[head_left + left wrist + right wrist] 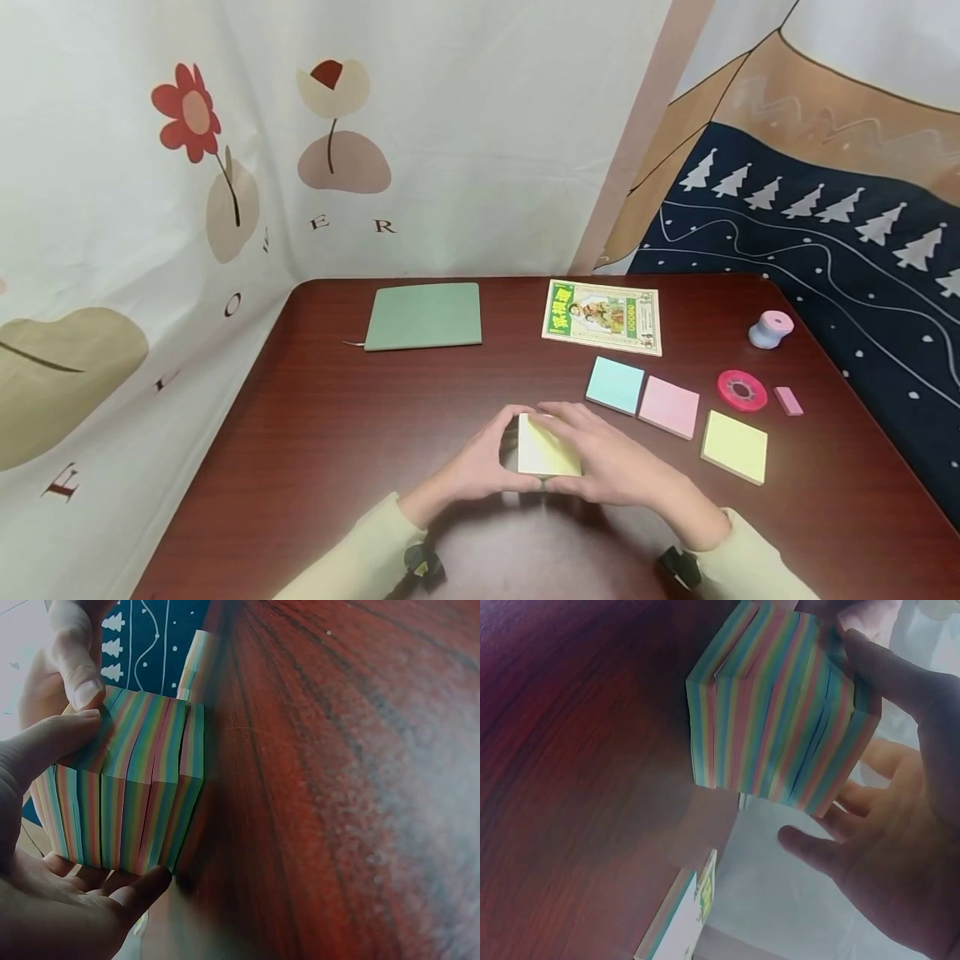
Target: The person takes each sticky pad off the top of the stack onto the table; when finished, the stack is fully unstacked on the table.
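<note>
A thick cube of sticky notes (546, 455) with a pale yellow top sheet and rainbow-striped sides (127, 796) is held just above the dark red table (337, 433), near its front middle. My left hand (501, 443) grips the cube's left side, thumb on one edge and fingers (142, 889) curled under it. From the other side my right hand (581, 443) holds it, fingers over the top and thumb (889, 671) against the striped side (780, 727). The layers are slightly stepped apart.
To the right lie a blue pad (615, 384), a pink pad (669, 407) and a yellow pad (735, 446). Beyond them are a red tape roll (742, 390), a pink eraser (787, 401) and a small pink-and-blue dispenser (770, 328). A green notebook (423, 315) and a printed booklet (602, 317) lie at the back.
</note>
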